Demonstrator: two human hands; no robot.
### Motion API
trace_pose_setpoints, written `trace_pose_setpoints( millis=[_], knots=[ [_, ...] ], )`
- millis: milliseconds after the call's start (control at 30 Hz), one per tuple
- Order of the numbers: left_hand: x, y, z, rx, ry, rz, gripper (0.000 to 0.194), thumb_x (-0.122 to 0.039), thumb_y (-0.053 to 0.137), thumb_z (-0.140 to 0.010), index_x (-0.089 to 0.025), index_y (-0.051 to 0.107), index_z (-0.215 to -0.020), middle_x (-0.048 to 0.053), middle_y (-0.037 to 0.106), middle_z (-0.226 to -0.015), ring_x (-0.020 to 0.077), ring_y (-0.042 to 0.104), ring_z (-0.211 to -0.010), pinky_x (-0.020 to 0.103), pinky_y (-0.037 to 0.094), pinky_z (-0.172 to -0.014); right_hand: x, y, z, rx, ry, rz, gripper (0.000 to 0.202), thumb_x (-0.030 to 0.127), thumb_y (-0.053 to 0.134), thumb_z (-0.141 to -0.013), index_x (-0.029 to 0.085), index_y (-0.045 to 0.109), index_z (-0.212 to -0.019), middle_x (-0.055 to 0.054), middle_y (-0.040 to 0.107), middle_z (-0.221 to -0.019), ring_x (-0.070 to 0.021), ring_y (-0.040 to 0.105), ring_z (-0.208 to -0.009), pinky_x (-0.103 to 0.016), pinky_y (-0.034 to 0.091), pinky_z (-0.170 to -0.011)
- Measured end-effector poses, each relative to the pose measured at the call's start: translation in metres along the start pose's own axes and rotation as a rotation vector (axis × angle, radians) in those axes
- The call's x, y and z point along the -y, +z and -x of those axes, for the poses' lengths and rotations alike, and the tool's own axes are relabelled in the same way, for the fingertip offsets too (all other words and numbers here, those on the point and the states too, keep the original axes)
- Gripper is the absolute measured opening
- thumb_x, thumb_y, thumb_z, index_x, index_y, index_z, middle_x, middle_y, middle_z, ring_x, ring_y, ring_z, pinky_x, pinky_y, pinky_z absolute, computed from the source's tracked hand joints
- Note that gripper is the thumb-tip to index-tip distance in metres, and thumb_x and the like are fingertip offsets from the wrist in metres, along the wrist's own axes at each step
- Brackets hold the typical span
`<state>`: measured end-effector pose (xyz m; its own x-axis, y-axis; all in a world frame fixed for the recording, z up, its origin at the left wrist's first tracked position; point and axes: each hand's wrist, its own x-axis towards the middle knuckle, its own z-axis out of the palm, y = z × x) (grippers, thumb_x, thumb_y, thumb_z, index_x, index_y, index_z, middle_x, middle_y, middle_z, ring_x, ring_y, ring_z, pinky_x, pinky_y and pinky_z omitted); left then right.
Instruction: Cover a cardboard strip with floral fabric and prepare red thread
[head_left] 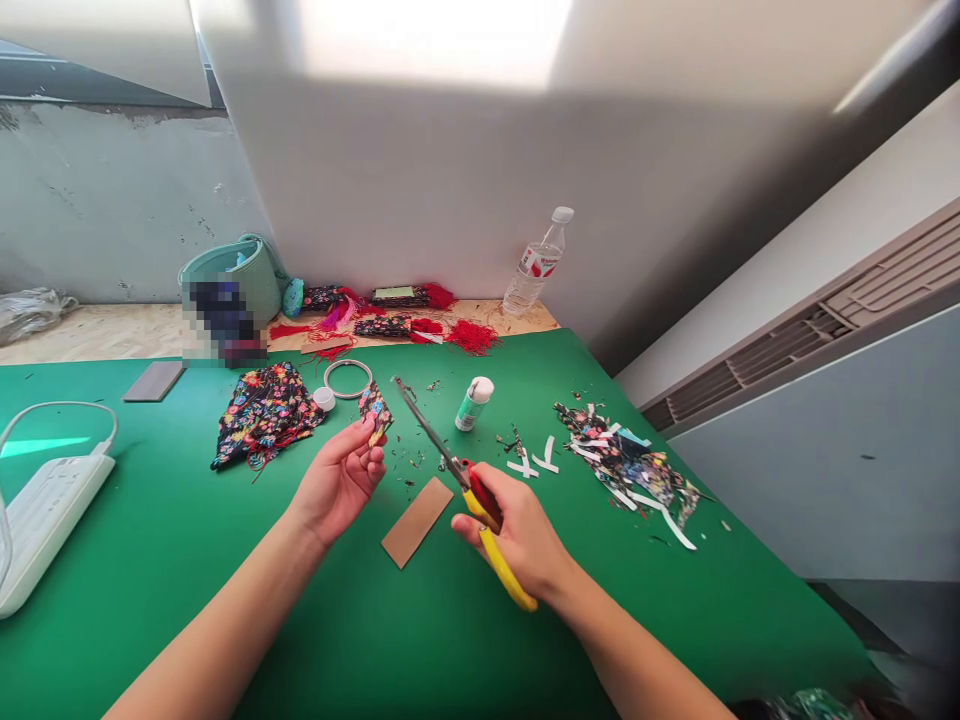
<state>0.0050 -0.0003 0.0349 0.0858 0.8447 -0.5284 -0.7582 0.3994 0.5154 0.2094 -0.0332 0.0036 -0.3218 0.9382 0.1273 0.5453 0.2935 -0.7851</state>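
Observation:
Between the thumb and fingers of my left hand (341, 480) is a small black floral fabric piece (376, 408), its lower part hidden by the fingers. My right hand (521, 525) is closed around scissors (504, 572) with yellow and red handles; the blades point up and away, apart from the fabric. A brown card rectangle (418, 522) lies on the green mat between my hands. Beyond it stands a glue stick (474, 404) with a green and white label. Left of the held piece are more floral fabric (266, 410), a white cap (323, 399) and a pale ring (348, 379).
Fabric and white paper scraps (634, 465) are heaped at the right. A power strip (56, 525) with a cable lies at the left. Along the back are a mint-green basket (236, 270), red-tasselled floral pieces (382, 327) and a tilted water bottle (536, 265) near the wall.

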Motion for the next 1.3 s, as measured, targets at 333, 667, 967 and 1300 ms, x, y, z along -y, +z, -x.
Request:
trace_pose_setpoints(
  millis=[333, 667, 967, 1300],
  knots=[
    [-0.001, -0.002, 0.003, 0.131, -0.039, 0.119, 0.025, -0.008, 0.044, -0.086, -0.010, 0.054, -0.064, -0.002, 0.048, -0.053, 0.0004, 0.038, -0.036, 0.011, 0.032, -0.036, -0.010, -0.003, -0.007, -0.309, -0.287, 0.481, 0.036, 0.052, 0.056, -0.077, 0.017, 0.053, -0.082, -0.006, 0.058, -0.073, -0.0150, 0.052, -0.057, -0.025, 0.039, -0.050],
    [-0.002, -0.001, 0.004, 0.170, -0.088, 0.138, 0.042, -0.011, 0.028, -0.095, -0.009, 0.053, -0.061, -0.001, 0.049, -0.052, -0.0037, 0.029, -0.028, 0.010, 0.025, -0.032, -0.013, -0.006, -0.008, -0.375, -0.316, 0.522, 0.033, 0.048, 0.058, -0.075, 0.016, 0.056, -0.084, -0.008, 0.062, -0.081, -0.0162, 0.058, -0.062, -0.024, 0.042, -0.051],
    [-0.003, -0.003, 0.002, 0.175, -0.104, 0.123, 0.050, -0.012, 0.022, -0.097, -0.008, 0.052, -0.059, -0.002, 0.049, -0.052, -0.0060, 0.025, -0.025, 0.010, 0.022, -0.031, -0.013, -0.005, -0.009, -0.398, -0.332, 0.511, 0.034, 0.050, 0.059, -0.079, 0.016, 0.059, -0.073, -0.005, 0.060, -0.069, -0.0129, 0.054, -0.057, -0.022, 0.036, -0.047],
    [-0.002, -0.007, 0.000, 0.173, -0.169, 0.210, 0.049, -0.014, 0.022, -0.099, -0.007, 0.052, -0.061, -0.004, 0.044, -0.052, -0.0062, 0.028, -0.023, 0.010, 0.024, -0.030, -0.012, -0.005, -0.009, -0.373, -0.327, 0.483, 0.039, 0.054, 0.058, -0.080, 0.015, 0.061, -0.074, -0.006, 0.060, -0.070, -0.0128, 0.054, -0.057, -0.022, 0.036, -0.048]
  ],
)
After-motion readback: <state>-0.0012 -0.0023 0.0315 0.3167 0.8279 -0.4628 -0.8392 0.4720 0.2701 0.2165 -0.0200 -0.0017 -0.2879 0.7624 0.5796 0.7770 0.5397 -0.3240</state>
